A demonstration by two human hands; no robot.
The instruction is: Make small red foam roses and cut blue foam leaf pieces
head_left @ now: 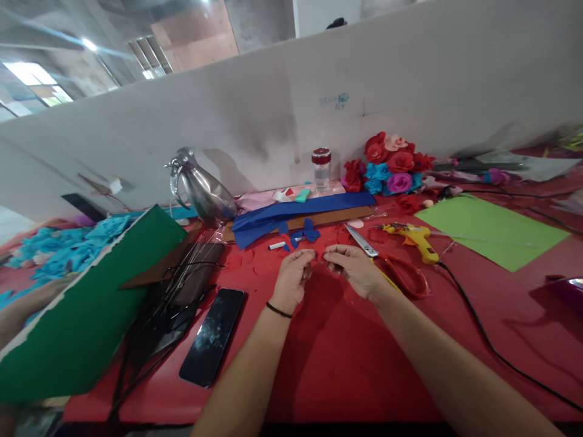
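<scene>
My left hand (294, 276) and my right hand (354, 267) meet over the red sheet (346, 352) on the table, fingertips pinched together on a small red paper piece (320, 257) between them. Red-handled scissors (387, 261) lie just right of my right hand. A yellow glue gun (414, 238) rests beyond the scissors, its black cord (478, 328) trailing toward me. Blue paper cut-outs (303, 232) lie just past my fingers.
A black phone (212, 345) lies at my left, beside a green sheet (86, 309) and dark wires. A steel jug (203, 189), a blue paper roll (296, 213), a small jar (321, 167), paper flowers (392, 164) and a lime sheet (492, 229) line the white wall.
</scene>
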